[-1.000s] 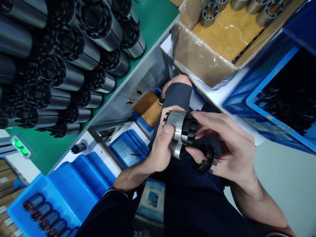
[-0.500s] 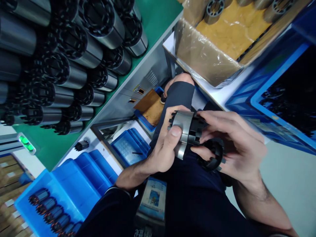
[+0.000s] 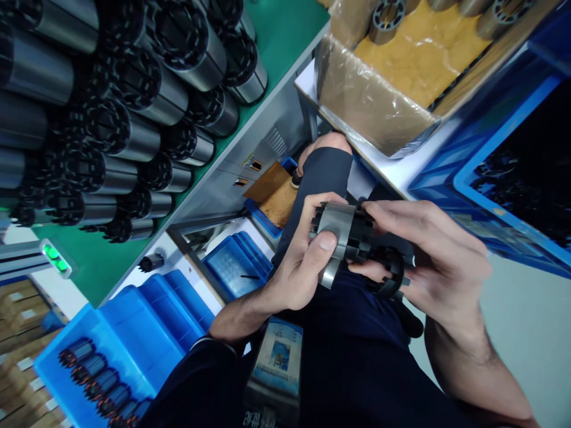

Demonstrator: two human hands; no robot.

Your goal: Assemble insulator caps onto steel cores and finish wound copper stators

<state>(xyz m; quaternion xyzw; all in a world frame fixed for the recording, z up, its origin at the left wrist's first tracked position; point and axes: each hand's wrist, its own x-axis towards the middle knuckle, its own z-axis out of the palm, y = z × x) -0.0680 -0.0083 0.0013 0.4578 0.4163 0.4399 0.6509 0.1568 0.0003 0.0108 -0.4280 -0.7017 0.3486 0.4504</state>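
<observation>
My left hand (image 3: 301, 270) is closed around a motor stator core (image 3: 338, 229), a silver metal cylinder with black toothed plastic at both ends. Its thumb presses on the metal side. Close on the right, my right hand (image 3: 446, 267) has its fingertips at the black plastic end of the core. A loose black toothed plastic ring (image 3: 395, 276) hangs in the same hand, between thumb and palm. How firmly the right fingers touch the core is partly hidden.
Many similar stator cores (image 3: 143, 134) stand on a green bench top (image 3: 285, 35) at upper left. A cardboard box (image 3: 375, 95) holds bare cores at upper right. A blue crate (image 3: 482, 202) of black parts is at right. Blue bins (image 3: 129, 321), one holding wound parts (image 3: 96, 374), are at lower left.
The core and the black ring have shifted slightly right, along with my right hand. Both hands keep their hold. The whole view has moved a little.
</observation>
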